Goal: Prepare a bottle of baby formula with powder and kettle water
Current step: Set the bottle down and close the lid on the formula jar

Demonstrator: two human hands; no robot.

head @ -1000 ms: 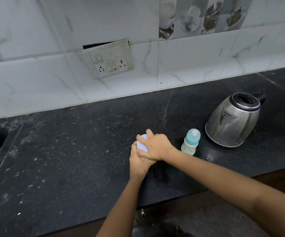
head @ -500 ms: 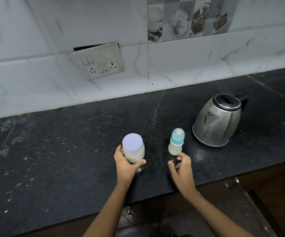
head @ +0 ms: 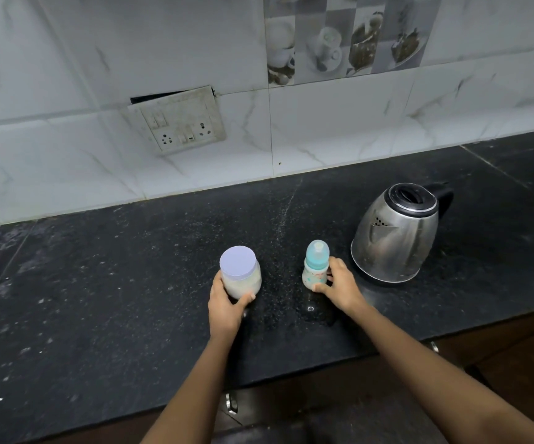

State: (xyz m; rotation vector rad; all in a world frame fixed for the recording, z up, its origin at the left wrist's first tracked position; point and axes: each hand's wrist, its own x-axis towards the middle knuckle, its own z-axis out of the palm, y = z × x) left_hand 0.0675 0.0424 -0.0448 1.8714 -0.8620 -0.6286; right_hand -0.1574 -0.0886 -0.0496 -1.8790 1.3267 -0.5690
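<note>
Reaching forward since a moment ago, curling right hand (head: 339, 285) fingers round the baby bottle (head: 316, 267), standing at eight o'clock of the kettle (head: 395, 232); gripping the powder jar (head: 240, 272) with left hand (head: 227, 302). Probably light, slick plastic: holding mid-body.

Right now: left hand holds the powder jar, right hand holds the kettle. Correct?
One part is wrong. The head view shows the right hand gripping the baby bottle, not the kettle, which stands untouched beside it. The left hand does hold the powder jar.
</note>
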